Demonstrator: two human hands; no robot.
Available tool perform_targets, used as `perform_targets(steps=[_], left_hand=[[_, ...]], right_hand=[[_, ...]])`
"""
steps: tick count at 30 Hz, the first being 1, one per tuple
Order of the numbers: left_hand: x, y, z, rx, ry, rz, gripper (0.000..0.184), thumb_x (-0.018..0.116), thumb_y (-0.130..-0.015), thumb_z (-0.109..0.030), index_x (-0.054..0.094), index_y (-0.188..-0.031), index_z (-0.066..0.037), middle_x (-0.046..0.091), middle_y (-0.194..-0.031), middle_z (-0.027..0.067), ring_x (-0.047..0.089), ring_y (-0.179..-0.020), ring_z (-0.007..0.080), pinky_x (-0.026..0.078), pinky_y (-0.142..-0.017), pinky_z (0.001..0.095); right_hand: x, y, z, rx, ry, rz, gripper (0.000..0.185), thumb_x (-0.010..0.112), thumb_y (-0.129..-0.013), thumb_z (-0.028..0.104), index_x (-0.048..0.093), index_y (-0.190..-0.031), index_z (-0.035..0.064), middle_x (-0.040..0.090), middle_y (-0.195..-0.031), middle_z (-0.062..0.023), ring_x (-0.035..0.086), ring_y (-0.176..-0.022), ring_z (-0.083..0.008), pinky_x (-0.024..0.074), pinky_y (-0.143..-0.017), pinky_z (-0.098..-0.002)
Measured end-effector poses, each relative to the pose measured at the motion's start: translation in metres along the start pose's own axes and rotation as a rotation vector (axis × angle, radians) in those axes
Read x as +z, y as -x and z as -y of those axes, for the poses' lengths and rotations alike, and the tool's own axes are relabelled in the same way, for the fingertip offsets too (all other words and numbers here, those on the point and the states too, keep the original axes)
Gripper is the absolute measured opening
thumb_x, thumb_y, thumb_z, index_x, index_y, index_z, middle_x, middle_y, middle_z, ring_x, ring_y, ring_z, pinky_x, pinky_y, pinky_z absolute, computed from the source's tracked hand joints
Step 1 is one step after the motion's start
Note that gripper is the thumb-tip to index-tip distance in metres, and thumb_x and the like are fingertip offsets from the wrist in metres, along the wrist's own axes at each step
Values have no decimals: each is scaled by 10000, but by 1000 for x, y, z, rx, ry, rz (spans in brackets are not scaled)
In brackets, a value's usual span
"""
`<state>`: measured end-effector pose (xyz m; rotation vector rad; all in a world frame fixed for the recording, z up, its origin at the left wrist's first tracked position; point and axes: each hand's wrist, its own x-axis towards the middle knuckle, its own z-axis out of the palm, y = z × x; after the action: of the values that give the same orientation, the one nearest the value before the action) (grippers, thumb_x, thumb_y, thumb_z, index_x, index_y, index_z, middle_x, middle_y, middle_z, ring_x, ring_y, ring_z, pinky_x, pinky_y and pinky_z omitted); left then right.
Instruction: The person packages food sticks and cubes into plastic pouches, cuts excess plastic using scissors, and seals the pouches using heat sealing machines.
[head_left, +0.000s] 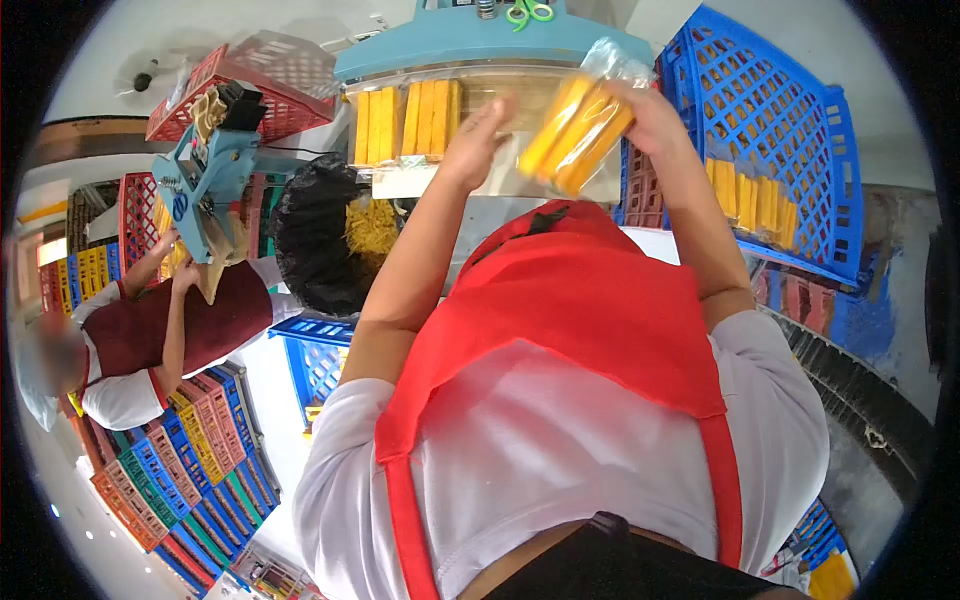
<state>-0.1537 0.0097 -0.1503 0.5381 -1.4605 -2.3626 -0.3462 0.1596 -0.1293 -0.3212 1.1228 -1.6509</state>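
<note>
My right hand (652,118) grips the upper side of a clear plastic pack of yellow sticks (572,138), which hangs tilted above the work surface. A little to the left of that pack is my left hand (477,145), empty, its fingers apart and slightly blurred. Two more packs of yellow sticks, a left one (376,126) and a right one (431,118), lie side by side against the light blue sealing machine (440,48). Green-handled scissors (530,12) rest on top of the machine.
A blue crate (818,150) with several packs stands at the right. On the left are a black-lined container (310,235) with yellow scraps (371,232) and another person (180,315) at a second blue machine (205,180). Stacked coloured crates (185,455) stand farther off.
</note>
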Motion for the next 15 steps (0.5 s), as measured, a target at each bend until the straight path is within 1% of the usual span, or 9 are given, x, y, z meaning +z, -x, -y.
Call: perform_targets(steps=[1,2,4,6,7,11,13,14,15], left_hand=[[11,4,-12,-181,298,147,656,353,-838,-513,243,-1293,-53,326,-1284,172,351,-1172,251,300,-949,396],[23,14,-25,-277,557,194,864,211,-733,-708,207,-1307,-61,265,-1312,203,275,-1206,348,261,-964,475],[45,25,-54,-227,716,311,905,225,-703,-734,180,-1317,-70,246,-1320,205,236,-1214,376,250,-962,498],[58,34,-78,-179,880,430,948,240,-674,-761,154,-1327,-79,228,-1328,207,197,-1223,404,238,-959,521],[60,39,-89,-189,871,461,973,238,-654,-778,136,-1333,-89,200,-1339,207,164,-1232,406,235,-959,524],[65,53,-100,-245,836,518,989,220,-636,-798,83,-1346,-124,123,-1367,191,118,-1249,400,231,-960,520],[67,59,-99,-239,825,524,990,213,-633,-801,68,-1348,-132,108,-1374,177,109,-1252,396,233,-959,517],[69,60,-98,-233,822,532,991,207,-630,-804,54,-1349,-139,92,-1382,162,101,-1255,393,235,-958,515],[69,62,-98,-234,821,530,991,207,-630,-804,54,-1349,-139,92,-1382,162,101,-1255,393,235,-958,515]], right_hand=[[3,-1,7,-1,11,0,295,535,-793,186,542,-1001,-23,588,-938,-82,553,-888,-190,426,-804,-316],[8,-4,16,18,-185,-26,298,499,-808,169,513,-1033,-26,576,-965,-92,558,-882,-202,439,-801,-326],[17,-20,21,18,-514,-72,294,404,-845,151,471,-1074,-20,548,-1024,-116,566,-869,-218,460,-789,-338],[-5,-36,-5,184,-579,103,327,391,-861,209,456,-1115,13,531,-1064,-118,555,-912,-214,493,-740,-338],[5,-37,-10,156,-578,245,349,388,-866,236,444,-1140,28,523,-1082,-118,553,-925,-217,508,-708,-330],[54,-7,-5,99,-561,27,361,388,-868,269,435,-1165,67,515,-1097,-122,555,-929,-222,523,-658,-307],[43,-12,-16,22,-710,472,357,366,-875,296,443,-1157,91,519,-1096,-118,545,-956,-235,515,-694,-320],[38,-18,-18,13,-771,673,339,402,-868,240,419,-1168,83,514,-1098,-102,517,-997,-217,489,-767,-357],[38,-17,-20,14,-773,673,339,402,-868,240,419,-1168,83,514,-1098,-102,517,-997,-217,489,-767,-357]])
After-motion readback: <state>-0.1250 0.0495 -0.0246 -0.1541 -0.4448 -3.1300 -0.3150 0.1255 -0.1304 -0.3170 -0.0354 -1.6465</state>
